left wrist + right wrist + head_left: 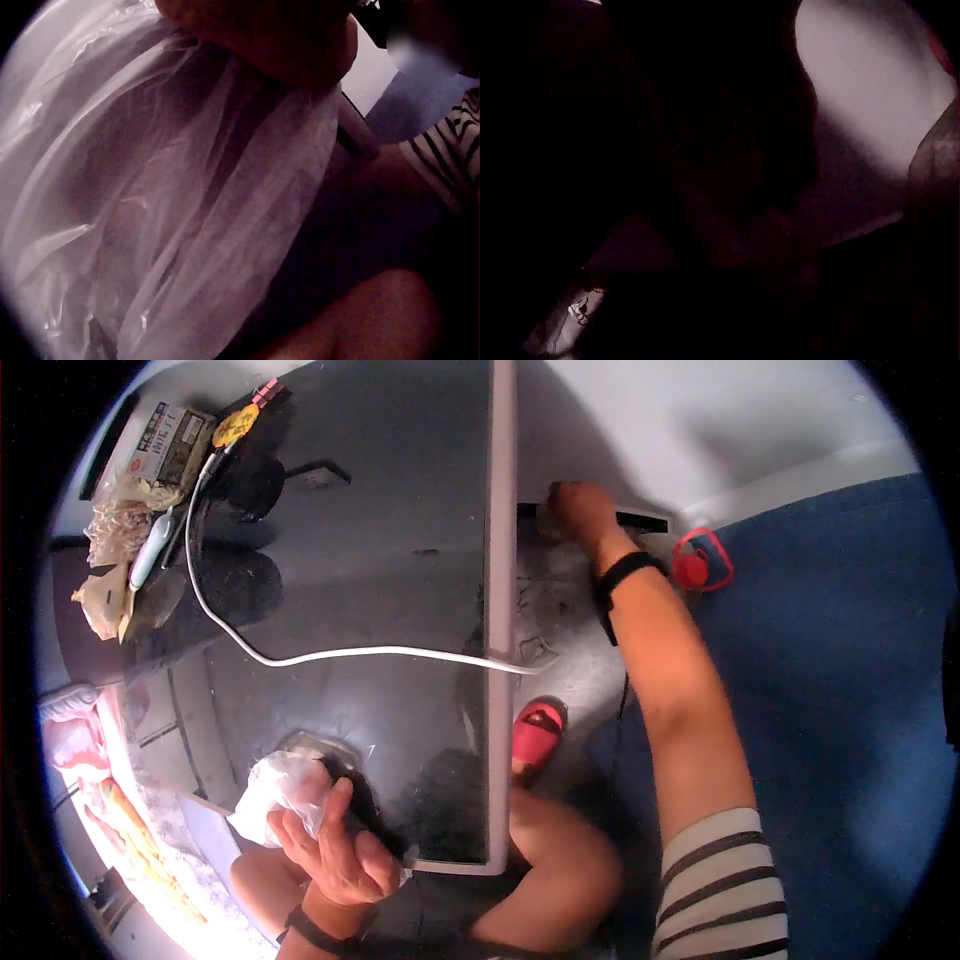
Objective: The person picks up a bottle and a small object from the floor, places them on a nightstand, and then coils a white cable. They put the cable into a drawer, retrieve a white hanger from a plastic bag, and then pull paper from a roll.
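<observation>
The left grip holds a bag at the near end of the glossy bench; only its wrist view shows the folds closely. Near the white wall, the right grip: I cannot tell its state.

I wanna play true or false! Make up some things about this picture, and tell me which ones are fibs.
1. The left hand holds a plastic bag. True.
2. The right hand holds that bag too. False: it is away from the bag, beyond the table's pale edge.
3. A white cable lies across the dark tabletop. True.
4. The slipper is green. False: it is red.
5. The sleeve on the right arm has stripes. True.
</observation>
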Demonstrator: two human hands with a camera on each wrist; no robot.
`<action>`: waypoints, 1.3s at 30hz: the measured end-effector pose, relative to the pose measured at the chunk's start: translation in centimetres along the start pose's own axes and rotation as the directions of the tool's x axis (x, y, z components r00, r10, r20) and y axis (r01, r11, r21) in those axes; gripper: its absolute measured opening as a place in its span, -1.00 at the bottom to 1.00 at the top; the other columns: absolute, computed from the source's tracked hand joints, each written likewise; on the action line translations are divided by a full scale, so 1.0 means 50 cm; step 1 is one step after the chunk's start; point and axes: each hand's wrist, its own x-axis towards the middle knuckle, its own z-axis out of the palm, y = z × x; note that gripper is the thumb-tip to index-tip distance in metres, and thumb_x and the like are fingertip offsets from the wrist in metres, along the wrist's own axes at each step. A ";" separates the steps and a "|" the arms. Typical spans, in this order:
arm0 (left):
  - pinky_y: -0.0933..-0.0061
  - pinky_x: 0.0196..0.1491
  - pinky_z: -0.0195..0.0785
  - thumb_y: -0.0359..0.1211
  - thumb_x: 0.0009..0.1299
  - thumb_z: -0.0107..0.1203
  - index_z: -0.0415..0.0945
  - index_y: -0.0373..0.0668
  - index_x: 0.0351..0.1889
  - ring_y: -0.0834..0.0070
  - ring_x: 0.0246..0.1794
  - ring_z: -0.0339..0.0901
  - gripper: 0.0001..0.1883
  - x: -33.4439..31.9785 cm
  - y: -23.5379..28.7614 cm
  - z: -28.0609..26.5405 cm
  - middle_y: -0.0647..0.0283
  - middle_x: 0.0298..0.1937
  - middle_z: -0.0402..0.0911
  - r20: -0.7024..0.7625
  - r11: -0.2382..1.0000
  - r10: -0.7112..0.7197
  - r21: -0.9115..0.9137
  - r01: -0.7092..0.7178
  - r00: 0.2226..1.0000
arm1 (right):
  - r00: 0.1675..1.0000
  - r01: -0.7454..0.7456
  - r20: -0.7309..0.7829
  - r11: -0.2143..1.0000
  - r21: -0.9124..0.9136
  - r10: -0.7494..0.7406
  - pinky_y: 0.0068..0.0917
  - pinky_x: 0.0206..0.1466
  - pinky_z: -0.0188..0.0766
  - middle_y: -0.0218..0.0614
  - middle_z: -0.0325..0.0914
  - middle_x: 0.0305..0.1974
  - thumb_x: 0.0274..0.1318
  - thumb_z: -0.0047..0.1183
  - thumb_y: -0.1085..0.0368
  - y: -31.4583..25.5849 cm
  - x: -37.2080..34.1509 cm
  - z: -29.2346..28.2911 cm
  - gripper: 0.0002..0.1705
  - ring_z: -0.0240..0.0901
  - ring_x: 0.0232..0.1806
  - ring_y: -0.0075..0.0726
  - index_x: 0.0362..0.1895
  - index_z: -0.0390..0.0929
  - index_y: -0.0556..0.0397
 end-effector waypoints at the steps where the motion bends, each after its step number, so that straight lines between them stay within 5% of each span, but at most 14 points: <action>1: -0.05 0.38 -0.41 -0.27 0.34 -0.32 0.33 -0.52 0.07 -0.11 0.23 0.23 -0.50 0.002 0.001 0.001 -0.08 0.09 0.44 -0.009 1.000 0.003 -0.010 -0.003 1.000 | 0.999 -0.017 -0.030 0.999 0.050 0.018 -0.13 -0.12 0.47 -0.09 0.58 -0.20 0.13 -0.14 0.14 -0.012 0.003 0.011 -0.71 0.51 -0.12 0.01 -0.23 0.57 -0.03; 4: -0.07 0.36 -0.38 -0.26 0.33 -0.30 0.32 -0.49 0.08 -0.10 0.25 0.19 -0.49 0.005 0.001 -0.003 -0.04 0.11 0.43 0.004 1.000 -0.018 -0.021 0.018 1.000 | 0.961 0.044 -0.275 0.997 0.069 -0.024 -0.12 -0.13 0.46 -0.08 0.58 -0.23 0.16 -0.16 0.12 0.000 0.042 0.110 -0.70 0.51 -0.13 0.03 -0.18 0.53 -0.02; 6: 0.05 0.02 -0.03 -0.29 0.24 -0.26 0.40 -0.43 0.00 0.00 -0.06 0.27 -0.53 0.018 -0.001 0.001 -0.09 0.02 0.42 -0.068 0.999 0.050 0.011 -0.049 0.996 | 0.953 0.076 -0.301 0.992 0.097 -0.043 -0.13 -0.11 0.46 -0.08 0.56 -0.19 0.17 -0.15 0.09 -0.005 0.048 0.111 -0.66 0.50 -0.11 0.04 -0.11 0.50 -0.01; 7: 0.11 -0.15 0.14 -0.30 0.19 -0.23 0.43 -0.40 -0.04 0.05 -0.22 0.31 -0.54 0.020 0.000 0.000 -0.12 -0.03 0.42 -0.099 0.997 0.081 0.028 -0.079 0.992 | 0.975 0.065 -0.218 0.987 0.149 -0.031 -0.14 -0.09 0.45 -0.08 0.55 -0.15 0.17 -0.14 0.07 -0.023 0.022 0.068 -0.64 0.49 -0.08 0.03 -0.07 0.48 -0.02; 12: 0.05 -0.06 0.10 -0.30 0.18 -0.23 0.42 -0.40 -0.01 -0.01 -0.17 0.28 -0.52 0.025 0.003 -0.001 -0.08 0.00 0.42 -0.077 0.998 0.056 0.016 -0.055 0.995 | 0.985 -0.138 0.100 0.990 -0.020 0.139 -0.18 0.11 0.36 -0.15 0.35 0.15 0.12 -0.05 -0.09 0.032 -0.101 -0.155 -0.42 0.36 0.12 -0.08 0.12 0.37 -0.03; 14: -0.07 0.08 0.01 -0.31 0.22 -0.26 0.37 -0.44 0.04 -0.13 -0.01 0.28 -0.51 0.019 0.005 -0.003 -0.08 0.08 0.41 -0.037 0.999 0.028 -0.017 -0.028 0.999 | 0.992 -0.120 -0.046 0.993 -0.020 0.119 -0.21 0.15 0.32 -0.19 0.38 0.13 0.08 0.01 -0.13 0.118 -0.144 -0.195 -0.38 0.30 0.17 -0.11 0.10 0.37 0.00; 16: -0.02 0.00 0.06 -0.32 0.20 -0.26 0.37 -0.43 0.04 -0.10 -0.09 0.28 -0.51 0.034 0.013 -0.010 -0.15 0.07 0.39 -0.054 0.999 0.044 -0.029 -0.046 0.998 | 0.956 -0.202 0.183 0.966 -0.164 0.231 -0.18 0.10 0.32 -0.09 0.44 0.04 0.08 0.00 -0.14 0.237 -0.154 -0.175 -0.37 0.36 0.10 -0.03 0.06 0.41 0.06; 20: 0.03 -0.04 0.08 -0.33 0.17 -0.24 0.38 -0.42 0.01 -0.05 -0.15 0.26 -0.51 0.044 0.014 -0.013 -0.14 0.02 0.41 -0.091 0.996 0.084 -0.021 -0.087 0.992 | 0.932 -0.232 0.293 0.972 0.037 0.211 -0.19 -0.10 0.40 0.01 0.57 -0.26 0.00 0.07 -0.13 0.328 -0.205 -0.157 -0.45 0.51 -0.15 0.05 -0.26 0.58 0.16; 22: 0.08 -0.15 0.14 -0.35 0.10 -0.18 0.44 -0.41 -0.06 0.03 -0.30 0.25 -0.53 0.052 0.017 -0.014 -0.08 -0.10 0.45 -0.151 0.993 0.118 -0.002 -0.120 0.981 | 0.965 -0.243 0.149 0.946 0.217 0.214 -0.26 -0.30 0.41 -0.03 0.57 -0.44 -0.05 0.16 -0.06 0.374 -0.208 -0.104 -0.51 0.51 -0.40 -0.14 -0.42 0.57 0.19; 26: 0.00 0.03 0.04 -0.32 0.21 -0.27 0.34 -0.42 0.07 -0.09 -0.08 0.27 -0.50 0.035 0.012 -0.013 -0.15 0.08 0.38 -0.057 0.997 0.073 -0.029 -0.075 0.996 | 0.989 -0.141 0.014 0.905 0.402 0.147 -0.38 -0.45 0.34 -0.22 0.51 -0.52 -0.10 0.27 0.08 0.390 -0.203 -0.078 -0.60 0.37 -0.52 -0.41 -0.46 0.54 0.21; 29: 0.02 -0.03 0.07 -0.33 0.18 -0.25 0.37 -0.42 0.03 -0.05 -0.14 0.27 -0.51 0.043 0.015 -0.011 -0.12 0.04 0.41 -0.094 0.996 0.075 -0.040 -0.079 0.993 | 0.949 -0.239 0.011 0.698 0.675 0.315 -0.43 -0.49 0.28 -0.36 0.45 -0.54 -0.10 0.29 0.15 0.353 -0.209 -0.120 -0.65 0.29 -0.54 -0.49 -0.48 0.53 0.20; 32: 0.07 -0.14 0.13 -0.35 0.11 -0.20 0.42 -0.43 -0.05 0.03 -0.26 0.27 -0.53 0.048 0.015 -0.010 -0.04 -0.05 0.46 -0.151 0.995 0.093 -0.006 -0.095 0.984 | 0.985 -0.101 -0.082 0.902 0.420 0.149 -0.41 -0.45 0.28 -0.36 0.41 -0.56 -0.12 0.30 0.14 0.365 -0.173 -0.117 -0.66 0.26 -0.53 -0.47 -0.51 0.51 0.16; 35: 0.06 -0.12 0.12 -0.35 0.14 -0.23 0.41 -0.45 -0.06 0.02 -0.17 0.31 -0.54 0.047 0.011 -0.005 0.02 0.02 0.46 -0.152 0.989 0.145 0.034 -0.142 0.978 | 0.799 -0.434 -0.055 0.637 0.637 0.599 -0.35 -0.26 0.36 -0.24 0.52 -0.48 -0.14 0.28 0.03 0.362 -0.159 -0.125 -0.59 0.41 -0.39 -0.33 -0.45 0.54 0.14; 39: 0.01 -0.02 0.05 -0.33 0.18 -0.26 0.38 -0.45 -0.01 -0.04 -0.08 0.30 -0.52 0.035 0.007 -0.002 -0.03 0.05 0.44 -0.087 0.994 0.103 0.029 -0.101 0.991 | 0.837 -0.439 -0.123 0.788 0.431 0.534 -0.32 -0.16 0.37 -0.16 0.59 -0.38 -0.09 0.19 -0.07 0.362 -0.142 -0.145 -0.55 0.49 -0.27 -0.20 -0.37 0.59 0.10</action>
